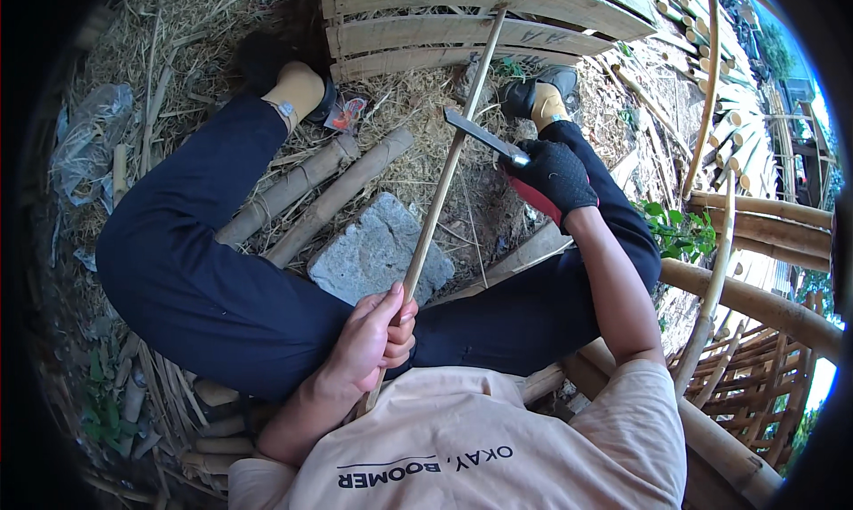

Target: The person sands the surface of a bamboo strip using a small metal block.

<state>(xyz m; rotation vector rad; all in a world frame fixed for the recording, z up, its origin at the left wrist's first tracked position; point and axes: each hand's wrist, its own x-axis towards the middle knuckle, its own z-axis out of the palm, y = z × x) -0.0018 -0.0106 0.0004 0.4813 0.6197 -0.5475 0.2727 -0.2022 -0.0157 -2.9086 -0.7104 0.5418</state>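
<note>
Clearly, from my remote seat, I have the bare left hand (378, 337) at 7 o'clock wrapped round a slim stick (440, 195), thumb lying along the shaft; I judge this grip is meant to stop it rolling or sliding. At 2 o'clock the right hand (551, 179), in a black-and-red glove, is curled tight about the handle of a knife (484, 137). I take the glove as protection for the knuckles near the edge. The blade points toward 11 o'clock and crosses over the stick; whether metal meets wood, I cannot tell.

The stick itself slants from the lap at 7 o'clock up toward 12, its far end overlapping a slatted wooden crate (462, 35). If it leans there, the slats would brace it, though contact is unclear to me. Bent legs in dark trousers (195, 270) spread to either side, probably to leave working room between them.

Beneath the stick, near centre, I see a rough grey stone block (369, 243). Two short poles (342, 195) lie at 10 o'clock, and farther out that way is a clear plastic bag (93, 146). Cut bamboo (729, 128) lies heaped at 2 o'clock, beyond the glove; a leafy plant (680, 230) sits at 3.
</note>
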